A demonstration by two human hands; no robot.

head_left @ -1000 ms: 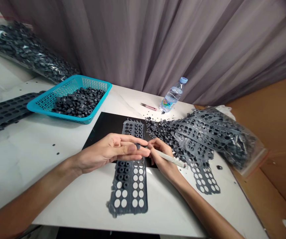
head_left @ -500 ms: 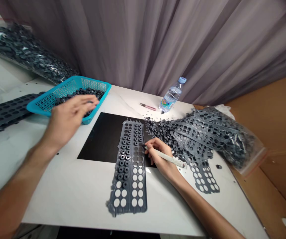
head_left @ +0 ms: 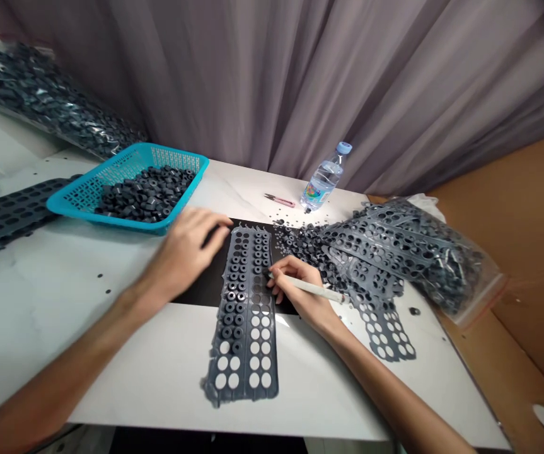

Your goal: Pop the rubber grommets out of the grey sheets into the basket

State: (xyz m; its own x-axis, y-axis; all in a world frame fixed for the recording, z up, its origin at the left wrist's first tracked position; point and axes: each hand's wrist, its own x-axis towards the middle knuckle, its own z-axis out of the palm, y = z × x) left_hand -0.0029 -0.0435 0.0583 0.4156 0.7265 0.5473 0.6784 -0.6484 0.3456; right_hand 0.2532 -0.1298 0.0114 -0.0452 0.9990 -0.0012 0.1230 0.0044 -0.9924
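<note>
A dark grey rubber sheet [head_left: 266, 388] lies lengthwise before me, partly over a black mat [head_left: 200, 287]. Ring-shaped rubber pieces fill many of its round openings; the nearer openings and several on the right are bare. My right hand [head_left: 300, 284] rests at the sheet's right edge, fingers closed round a white pen-like tool [head_left: 316, 289] whose dark tip points at the sheet. Over the mat, just left of the sheet's far end, hovers my left hand [head_left: 191, 249], thumb and fingers apart with nothing seen between them.
A blue basket [head_left: 106, 220] of loose rubber pieces stands at the left, near a filled clear bag [head_left: 58, 101]. More perforated sheets [head_left: 11, 208] lie far left. On the right are scattered pieces, a plastic bag [head_left: 461, 284] and punched sheets. A water bottle [head_left: 326, 180] and pink snips [head_left: 280, 200] stand behind.
My left hand has moved from over the basket rightward and nearer, to beside the sheet. The small dark piece at its fingertips no longer shows. My right hand stays at the sheet's edge.
</note>
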